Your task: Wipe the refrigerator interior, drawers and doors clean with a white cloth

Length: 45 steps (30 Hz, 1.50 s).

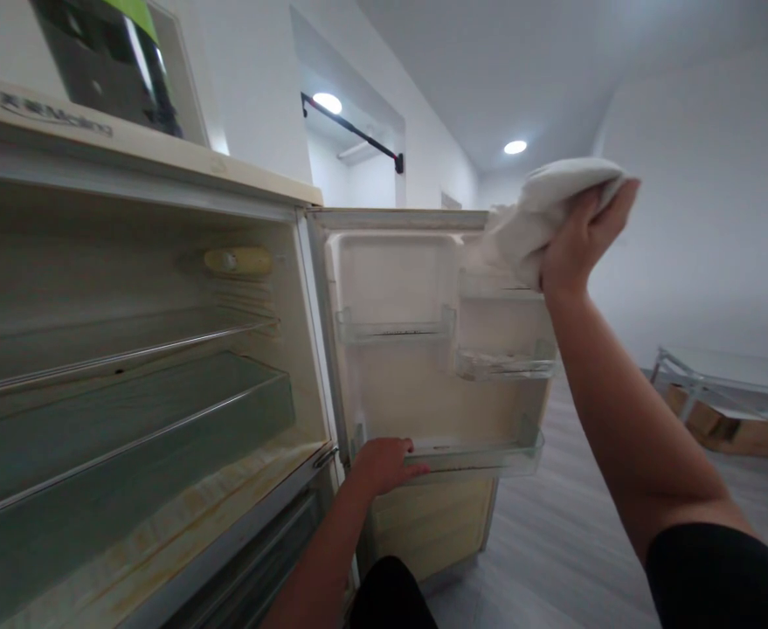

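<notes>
A white cloth (pixel 521 227) is bunched in my right hand (pixel 580 231), which is closed around it at the upper outer corner of the open refrigerator door (pixel 410 393). The cloth hangs over the door's top edge and covers part of the upper inner side. My left hand (pixel 384 465) is at the left end of the lowest clear door shelf (pixel 488 459), with its fingers curled over the rim. Above that are two smaller clear shelves, the left one (pixel 397 330) and the right one (pixel 505 362).
At left is the open refrigerator compartment (pixel 245 301) with a glass shelf (pixel 128 349), a clear drawer (pixel 161 437) and yellowish stains on its floor. A dark container (pixel 114 70) stands on top. A metal-framed table (pixel 730 371) and a cardboard box (pixel 743 432) are at right.
</notes>
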### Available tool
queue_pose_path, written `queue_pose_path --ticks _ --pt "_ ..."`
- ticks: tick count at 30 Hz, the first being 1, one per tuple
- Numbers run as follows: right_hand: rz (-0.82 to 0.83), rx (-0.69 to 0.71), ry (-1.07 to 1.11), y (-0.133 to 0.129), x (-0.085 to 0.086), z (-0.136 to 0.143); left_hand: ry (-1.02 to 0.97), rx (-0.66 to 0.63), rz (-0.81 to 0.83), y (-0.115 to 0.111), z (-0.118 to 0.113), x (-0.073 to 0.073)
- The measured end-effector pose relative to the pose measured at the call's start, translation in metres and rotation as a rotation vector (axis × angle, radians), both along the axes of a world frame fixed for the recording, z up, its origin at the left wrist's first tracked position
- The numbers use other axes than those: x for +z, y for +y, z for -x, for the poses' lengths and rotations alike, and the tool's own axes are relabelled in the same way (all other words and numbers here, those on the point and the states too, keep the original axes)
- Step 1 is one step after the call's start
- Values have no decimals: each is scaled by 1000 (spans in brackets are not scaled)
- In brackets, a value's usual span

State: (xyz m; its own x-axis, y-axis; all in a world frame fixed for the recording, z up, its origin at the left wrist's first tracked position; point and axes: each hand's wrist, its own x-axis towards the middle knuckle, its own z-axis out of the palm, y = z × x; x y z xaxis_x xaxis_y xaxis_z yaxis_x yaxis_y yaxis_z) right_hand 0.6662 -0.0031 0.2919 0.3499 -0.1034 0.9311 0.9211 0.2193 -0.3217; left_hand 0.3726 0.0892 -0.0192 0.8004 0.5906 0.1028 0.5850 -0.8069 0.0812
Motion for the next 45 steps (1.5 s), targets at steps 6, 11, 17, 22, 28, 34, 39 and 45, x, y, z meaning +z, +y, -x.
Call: queue_pose_path --ticks 6,11,17,22,28,34,39,45 --pt "912 148 -283 -2 3 53 21 -6 1 -2 3 3" --pt "1013 225 -121 -2 16 54 12 -9 -13 -1 1 1" --pt "1013 -124 -178 -14 12 0 11 -4 -17 0 -2 0" --pt "1056 -357 -228 -11 9 -23 4 2 -18 2 -4 -2" --pt "1235 138 -256 5 7 10 23 23 -9 1 -6 0" --pt "1319 165 -315 5 10 39 32 33 -8 -1 -8 4" --pt "1308 23 -343 -32 5 24 36 10 -11 0 -2 3" --pt "968 -72 -313 -70 -25 -8 18 -51 5 1 7 0"
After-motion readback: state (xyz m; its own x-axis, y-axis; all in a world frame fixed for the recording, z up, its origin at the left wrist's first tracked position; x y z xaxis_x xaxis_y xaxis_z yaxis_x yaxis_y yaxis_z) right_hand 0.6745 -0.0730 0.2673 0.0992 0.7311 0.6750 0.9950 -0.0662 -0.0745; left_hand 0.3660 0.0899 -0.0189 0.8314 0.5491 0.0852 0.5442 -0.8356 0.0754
